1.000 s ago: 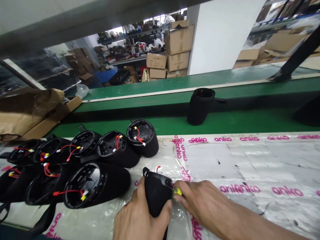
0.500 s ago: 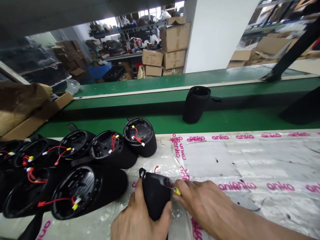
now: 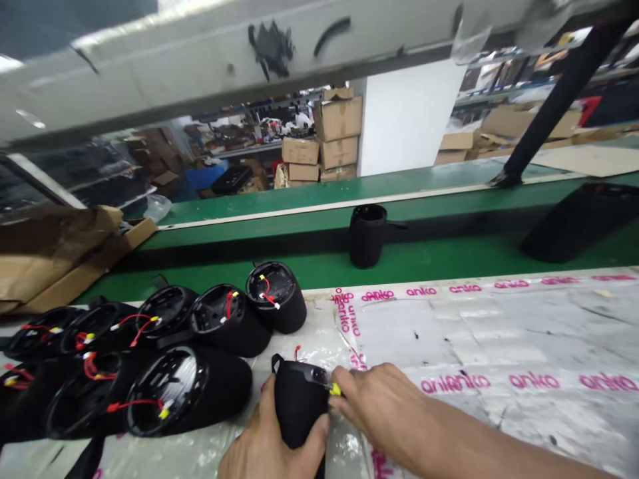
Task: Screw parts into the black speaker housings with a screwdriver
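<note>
My left hand [image 3: 269,436] is wrapped round a black fabric-covered speaker housing [image 3: 299,406], thumb on the near right side and fingers on the left. A strap loop sticks up at the housing's far left edge, and a short red wire [image 3: 297,352] shows behind its rim. At the right side, my right hand [image 3: 384,409] pinches a small yellow connector [image 3: 335,389] between thumb and forefinger. Beside that connector lies a glossy dark strip [image 3: 317,374] along the rim. The inside of this housing is turned away from view.
Several similar housings [image 3: 224,379] lie at the left, open ends showing red wires with yellow and white plugs. One housing [image 3: 367,239] stands on the green belt [image 3: 279,249]; a dark one [image 3: 574,223] lies far right. Printed plastic sheeting [image 3: 479,332] covers the bench. An overhead beam [image 3: 200,73] crosses above.
The camera view has tilted up, showing more of the overhead beam, and the scene has shifted in the picture. Both hands keep much the same hold on the housing and the yellow connector.
</note>
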{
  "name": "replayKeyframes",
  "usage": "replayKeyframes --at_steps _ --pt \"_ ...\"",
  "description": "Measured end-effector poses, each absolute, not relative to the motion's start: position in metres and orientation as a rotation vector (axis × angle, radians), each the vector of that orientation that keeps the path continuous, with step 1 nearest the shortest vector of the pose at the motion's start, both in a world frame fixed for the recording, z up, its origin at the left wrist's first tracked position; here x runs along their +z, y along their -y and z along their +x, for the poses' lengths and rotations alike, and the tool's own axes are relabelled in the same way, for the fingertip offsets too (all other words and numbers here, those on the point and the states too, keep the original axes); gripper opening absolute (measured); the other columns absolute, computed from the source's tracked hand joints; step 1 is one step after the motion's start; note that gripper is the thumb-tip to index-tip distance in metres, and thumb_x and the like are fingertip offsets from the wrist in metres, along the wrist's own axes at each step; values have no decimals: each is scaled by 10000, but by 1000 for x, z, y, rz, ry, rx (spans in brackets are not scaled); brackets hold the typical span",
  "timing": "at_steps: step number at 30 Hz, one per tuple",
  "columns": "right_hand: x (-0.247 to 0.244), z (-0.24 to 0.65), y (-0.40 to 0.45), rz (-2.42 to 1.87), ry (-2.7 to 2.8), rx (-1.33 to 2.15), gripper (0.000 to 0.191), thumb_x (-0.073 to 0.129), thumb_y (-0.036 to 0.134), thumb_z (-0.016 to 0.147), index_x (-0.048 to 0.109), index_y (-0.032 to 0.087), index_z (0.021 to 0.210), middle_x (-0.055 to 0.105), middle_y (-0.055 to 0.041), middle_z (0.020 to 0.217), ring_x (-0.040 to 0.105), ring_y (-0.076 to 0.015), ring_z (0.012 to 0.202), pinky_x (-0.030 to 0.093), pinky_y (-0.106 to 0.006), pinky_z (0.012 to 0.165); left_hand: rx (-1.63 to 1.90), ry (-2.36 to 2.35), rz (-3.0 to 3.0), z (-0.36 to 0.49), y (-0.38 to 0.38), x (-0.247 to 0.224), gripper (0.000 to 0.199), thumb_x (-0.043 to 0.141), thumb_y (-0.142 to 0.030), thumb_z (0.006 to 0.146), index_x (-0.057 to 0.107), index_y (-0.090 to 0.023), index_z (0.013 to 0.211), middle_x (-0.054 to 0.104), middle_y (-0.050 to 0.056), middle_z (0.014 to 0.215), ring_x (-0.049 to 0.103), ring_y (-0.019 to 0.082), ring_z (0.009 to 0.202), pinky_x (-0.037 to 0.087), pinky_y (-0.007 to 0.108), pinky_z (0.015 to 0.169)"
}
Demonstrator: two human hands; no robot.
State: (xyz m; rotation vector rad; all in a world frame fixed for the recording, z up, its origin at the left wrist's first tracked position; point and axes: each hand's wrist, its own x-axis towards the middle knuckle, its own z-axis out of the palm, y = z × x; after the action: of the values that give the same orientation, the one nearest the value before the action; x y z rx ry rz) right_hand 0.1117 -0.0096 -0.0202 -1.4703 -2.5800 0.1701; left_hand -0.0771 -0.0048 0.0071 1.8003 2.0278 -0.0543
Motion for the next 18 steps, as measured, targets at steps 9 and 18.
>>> replayKeyframes --at_steps 9,18 --pt "25 148 16 -1410 1926 376 291 352 477 1053 463 319 1271 693 16 859 675 -206 708 520 -306 596 740 -2162 1649 -82 25 6 894 626 -452 710 286 -206 1500 599 138 1355 596 352 1209 498 479 956" --pt "0 130 0 -1123 2122 401 280 357 418 1049 420 281 1285 711 -5 823 682 -221 608 496 -301 542 1450 -2023 1192 -51 -1 -32 860 685 -395 690 322 -140 1427 533 193 1374 542 326 1262 443 456 1055"
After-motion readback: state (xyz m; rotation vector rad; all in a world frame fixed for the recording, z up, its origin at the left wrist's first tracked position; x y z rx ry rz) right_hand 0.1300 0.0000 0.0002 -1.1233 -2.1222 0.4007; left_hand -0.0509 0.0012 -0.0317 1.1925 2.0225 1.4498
